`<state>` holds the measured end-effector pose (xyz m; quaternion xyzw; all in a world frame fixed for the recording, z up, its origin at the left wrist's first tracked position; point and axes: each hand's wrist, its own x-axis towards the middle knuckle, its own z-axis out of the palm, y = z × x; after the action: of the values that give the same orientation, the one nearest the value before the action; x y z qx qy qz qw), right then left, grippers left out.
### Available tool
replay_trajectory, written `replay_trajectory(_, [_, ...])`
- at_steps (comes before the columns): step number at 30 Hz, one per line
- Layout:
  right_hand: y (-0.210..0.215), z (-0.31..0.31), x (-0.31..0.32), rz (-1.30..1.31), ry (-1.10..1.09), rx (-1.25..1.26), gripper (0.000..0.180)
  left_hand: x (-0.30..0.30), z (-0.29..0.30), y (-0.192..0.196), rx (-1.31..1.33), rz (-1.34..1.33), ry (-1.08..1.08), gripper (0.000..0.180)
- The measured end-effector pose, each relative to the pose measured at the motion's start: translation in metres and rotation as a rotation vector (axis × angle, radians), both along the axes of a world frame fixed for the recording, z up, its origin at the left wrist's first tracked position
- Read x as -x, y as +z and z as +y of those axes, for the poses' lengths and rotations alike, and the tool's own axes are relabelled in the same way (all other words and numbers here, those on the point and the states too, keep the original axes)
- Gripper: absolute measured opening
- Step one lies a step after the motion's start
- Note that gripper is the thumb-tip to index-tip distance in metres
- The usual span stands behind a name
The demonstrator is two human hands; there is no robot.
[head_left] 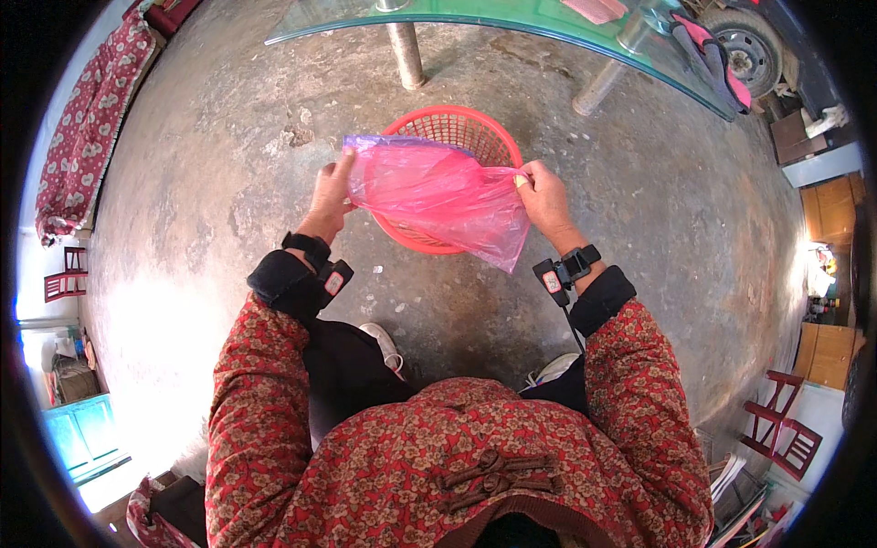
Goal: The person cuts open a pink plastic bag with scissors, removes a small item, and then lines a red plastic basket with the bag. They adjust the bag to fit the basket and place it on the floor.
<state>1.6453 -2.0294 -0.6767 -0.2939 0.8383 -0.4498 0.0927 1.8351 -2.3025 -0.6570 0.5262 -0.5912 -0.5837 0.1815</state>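
Observation:
A thin pink plastic bag [429, 187] is stretched between my two hands, above a round red plastic basket [498, 137] on the floor. My left hand [331, 194] pinches the bag's left end, thumb on top. On the other side my right hand [545, 196] grips a gathered part of the bag, and its lower right corner hangs loose. Along the upper left edge of the bag runs a purple strip [402, 142]. The bag covers much of the basket's opening; the slotted far wall shows above it. What lies under the bag in the basket is hidden.
A glass table [512, 32] on metal legs stands beyond the basket. Farther right are a wheel [744, 55] and a pink-and-grey cloth item [717, 64]. Low wooden chairs stand at left [66, 276] and right [784, 425]. My shoes [384, 347] rest on the concrete floor [210, 173].

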Motion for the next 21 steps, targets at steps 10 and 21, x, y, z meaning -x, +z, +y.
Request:
replay_trajectory(10, [0.058,-0.019,-0.016,-0.93,0.236,0.659,0.015,0.024,0.083,0.032,1.225,-0.037,-1.086,0.05])
replay_trajectory(21, [0.08,-0.016,-0.012,-0.829,0.086,0.413,0.024,0.025,0.058,0.058,-0.182,0.413,-0.384,0.024])
